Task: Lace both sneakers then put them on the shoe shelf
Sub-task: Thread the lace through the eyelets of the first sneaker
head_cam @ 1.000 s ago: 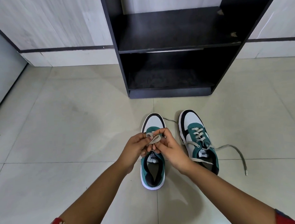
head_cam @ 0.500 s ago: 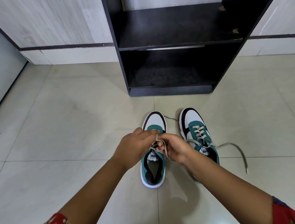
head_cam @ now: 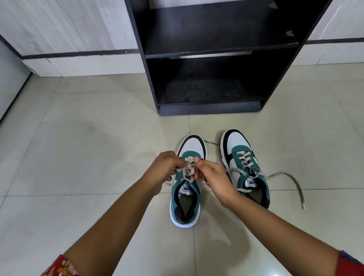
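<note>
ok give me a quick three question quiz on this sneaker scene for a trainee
1. True or false: both green and white sneakers already stand on the black wooden shoe shelf.
2. Which sneaker do the hands work on? A) the left sneaker B) the right sneaker
3. Fill in: the loose grey lace end trails on the tiled floor to the ____ of the right sneaker.

Key
1. False: both stand on the floor in front of the shelf.
2. A: the left hand and right hand pinch its grey lace with their fingers.
3. right
</note>
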The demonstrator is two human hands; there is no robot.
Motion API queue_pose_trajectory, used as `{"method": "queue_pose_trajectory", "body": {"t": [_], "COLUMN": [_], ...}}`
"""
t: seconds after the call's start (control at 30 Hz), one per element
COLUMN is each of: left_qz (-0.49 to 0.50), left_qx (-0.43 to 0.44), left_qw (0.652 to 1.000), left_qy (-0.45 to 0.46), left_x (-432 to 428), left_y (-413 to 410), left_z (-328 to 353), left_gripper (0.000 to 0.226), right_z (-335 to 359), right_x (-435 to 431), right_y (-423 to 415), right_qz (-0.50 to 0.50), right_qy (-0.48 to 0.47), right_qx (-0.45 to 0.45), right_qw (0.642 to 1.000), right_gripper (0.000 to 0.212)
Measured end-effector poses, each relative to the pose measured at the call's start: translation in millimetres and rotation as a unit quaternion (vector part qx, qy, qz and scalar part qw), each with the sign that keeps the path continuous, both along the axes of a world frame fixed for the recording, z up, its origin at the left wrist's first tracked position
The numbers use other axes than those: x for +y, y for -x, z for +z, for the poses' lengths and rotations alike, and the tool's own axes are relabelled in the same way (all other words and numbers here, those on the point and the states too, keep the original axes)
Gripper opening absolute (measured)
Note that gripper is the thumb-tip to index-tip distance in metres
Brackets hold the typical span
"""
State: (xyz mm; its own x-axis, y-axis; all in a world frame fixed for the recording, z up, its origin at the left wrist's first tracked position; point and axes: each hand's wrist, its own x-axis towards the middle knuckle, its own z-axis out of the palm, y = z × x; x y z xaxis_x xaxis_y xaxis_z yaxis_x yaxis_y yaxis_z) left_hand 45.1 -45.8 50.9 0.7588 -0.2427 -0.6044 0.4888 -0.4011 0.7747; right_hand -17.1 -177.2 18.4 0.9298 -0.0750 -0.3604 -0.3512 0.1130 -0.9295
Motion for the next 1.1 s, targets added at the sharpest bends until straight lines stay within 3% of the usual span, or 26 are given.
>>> {"method": "queue_pose_trajectory", "body": {"t": [0.1, 0.23, 0.33, 0.4, 0.43, 0.53, 0.6, 0.67, 0.73, 0.77, 0.83, 0.87, 1.0, 1.1], "left_qz": [0.018, 0.030, 0.083, 0.127, 0.156, 0.270, 0.324, 0.348, 0.349, 0.347, 0.337, 0.330, 0.314, 0.308], "left_qx": [0.019, 0.015, 0.000, 0.026, 0.066, 0.210, 0.237, 0.220, 0.179, 0.157, 0.120, 0.103, 0.071, 0.064], "left_qw": [1.000, 0.999, 0.997, 0.991, 0.983, 0.909, 0.873, 0.872, 0.892, 0.902, 0.918, 0.925, 0.938, 0.942], "left_qy": [0.014, 0.005, 0.003, 0.031, 0.077, 0.240, 0.276, 0.266, 0.224, 0.202, 0.169, 0.157, 0.127, 0.114], "left_x": [4, 10, 24, 35, 39, 41, 40, 41, 39, 38, 34, 32, 33, 37], "left_y": [5, 10, 10, 12, 14, 26, 30, 30, 28, 27, 25, 24, 17, 14], "left_z": [3, 1, -4, -11, -17, -33, -41, -46, -51, -53, -54, -54, -56, -57], "left_gripper": [0.016, 0.018, 0.013, 0.012, 0.013, 0.012, 0.014, 0.015, 0.018, 0.020, 0.025, 0.026, 0.014, 0.011], "right_z": [-5, -12, -9, -11, -12, -14, -16, -16, -14, -14, -8, -5, -1, -3], "right_x": [1, -7, -17, -24, -25, -24, -23, -23, -25, -28, -32, -34, -37, -35], "right_y": [8, 15, 20, 23, 25, 30, 31, 30, 29, 29, 25, 22, 18, 24], "right_qz": [0.032, 0.047, -0.010, -0.073, -0.101, -0.177, -0.194, -0.159, -0.075, -0.013, 0.121, 0.158, 0.187, 0.195], "right_qy": [0.127, 0.134, 0.137, 0.045, -0.046, -0.336, -0.358, -0.244, -0.029, 0.101, 0.345, 0.412, 0.489, 0.493], "right_qx": [-0.079, -0.090, -0.068, -0.014, 0.017, 0.064, 0.081, 0.090, 0.047, 0.007, -0.054, -0.069, -0.073, -0.059], "right_qw": [0.988, 0.986, 0.988, 0.996, 0.994, 0.923, 0.910, 0.952, 0.996, 0.995, 0.929, 0.895, 0.849, 0.846], "right_gripper": [0.052, 0.028, 0.031, 0.030, 0.026, 0.033, 0.035, 0.032, 0.031, 0.032, 0.030, 0.029, 0.025, 0.023]}}
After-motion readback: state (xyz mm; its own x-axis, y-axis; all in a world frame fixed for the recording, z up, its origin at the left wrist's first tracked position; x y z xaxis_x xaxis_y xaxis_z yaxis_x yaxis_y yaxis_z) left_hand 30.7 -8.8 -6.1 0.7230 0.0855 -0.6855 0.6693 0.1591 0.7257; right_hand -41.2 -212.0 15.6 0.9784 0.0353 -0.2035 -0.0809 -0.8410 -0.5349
